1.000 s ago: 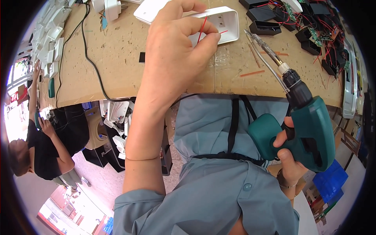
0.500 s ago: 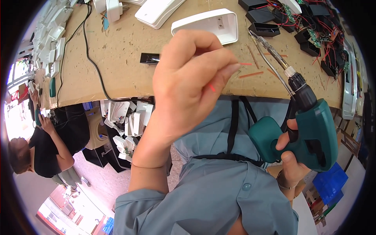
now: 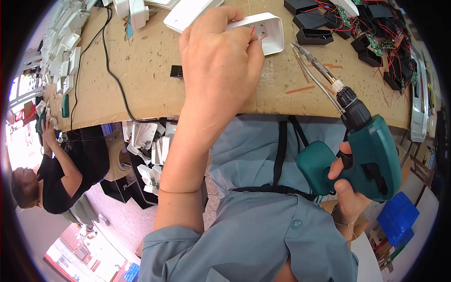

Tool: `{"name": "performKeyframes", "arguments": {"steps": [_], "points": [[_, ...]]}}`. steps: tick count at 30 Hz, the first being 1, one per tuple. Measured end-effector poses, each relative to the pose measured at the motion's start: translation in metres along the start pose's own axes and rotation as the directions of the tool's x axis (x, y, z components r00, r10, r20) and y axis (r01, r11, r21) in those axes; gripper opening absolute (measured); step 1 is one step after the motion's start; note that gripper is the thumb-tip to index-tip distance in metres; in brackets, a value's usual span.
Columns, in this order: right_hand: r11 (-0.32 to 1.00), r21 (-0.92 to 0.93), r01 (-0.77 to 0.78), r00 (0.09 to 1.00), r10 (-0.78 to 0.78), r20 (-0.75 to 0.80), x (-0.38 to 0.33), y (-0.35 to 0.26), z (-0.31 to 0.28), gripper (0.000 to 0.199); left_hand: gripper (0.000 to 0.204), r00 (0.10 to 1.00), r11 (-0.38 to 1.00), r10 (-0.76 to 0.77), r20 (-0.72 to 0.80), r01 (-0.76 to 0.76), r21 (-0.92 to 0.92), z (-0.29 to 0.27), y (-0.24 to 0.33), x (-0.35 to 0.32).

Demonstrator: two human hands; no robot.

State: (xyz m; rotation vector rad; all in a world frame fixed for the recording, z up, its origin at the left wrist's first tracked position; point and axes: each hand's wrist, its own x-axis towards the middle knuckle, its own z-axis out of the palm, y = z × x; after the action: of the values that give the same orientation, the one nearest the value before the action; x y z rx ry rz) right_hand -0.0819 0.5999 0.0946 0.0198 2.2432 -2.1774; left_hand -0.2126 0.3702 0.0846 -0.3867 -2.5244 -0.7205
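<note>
My left hand [image 3: 221, 58] is closed in a pinch, with a short red wire [image 3: 252, 31] sticking up between its fingers. It is over the near left part of a white plastic housing [image 3: 277, 35], open side up, and hides some of it. Whether the fingers touch the housing, I cannot tell. At the right, my right hand [image 3: 350, 199] grips a green pistol-shaped soldering gun [image 3: 376, 150]. The gun's metal tip [image 3: 307, 56] and thin side tube point up and left, over the table. Partly hidden behind my left wrist lies a small black box [image 3: 176, 71].
Black boxes [image 3: 314, 36] with red wires and green circuit boards [image 3: 373, 44] crowd the far right. Brown strips [image 3: 300, 90] lie near the gun's tip. White housings [image 3: 192, 14] and a black cable [image 3: 112, 75] are at the left. Another person [image 3: 66, 169] works at the left.
My left hand has moved up and away from me, to the white housing, with the red wire in its fingers. The soldering gun has shifted slightly left.
</note>
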Motion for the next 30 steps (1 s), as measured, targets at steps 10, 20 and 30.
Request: {"name": "performKeyframes", "arguments": {"steps": [10,20,30], "points": [[0.998,-0.005,-0.061,0.997,0.061,0.043,0.008,0.001,0.005,0.059,0.005,0.74,0.862,0.38,-0.555,-0.501,-0.078,0.03,-0.02,0.016],[0.999,-0.033,-0.032,0.998,0.034,0.054,0.02,0.004,0.013,0.059,0.005,0.999,0.986,0.028,0.018,-0.03,0.164,0.002,0.006,0.017],[0.997,-0.083,-0.001,0.991,0.012,0.136,0.031,0.009,0.016,0.056,0.005,0.999,0.985,0.009,0.04,-0.015,0.173,0.001,0.007,0.017]]}}
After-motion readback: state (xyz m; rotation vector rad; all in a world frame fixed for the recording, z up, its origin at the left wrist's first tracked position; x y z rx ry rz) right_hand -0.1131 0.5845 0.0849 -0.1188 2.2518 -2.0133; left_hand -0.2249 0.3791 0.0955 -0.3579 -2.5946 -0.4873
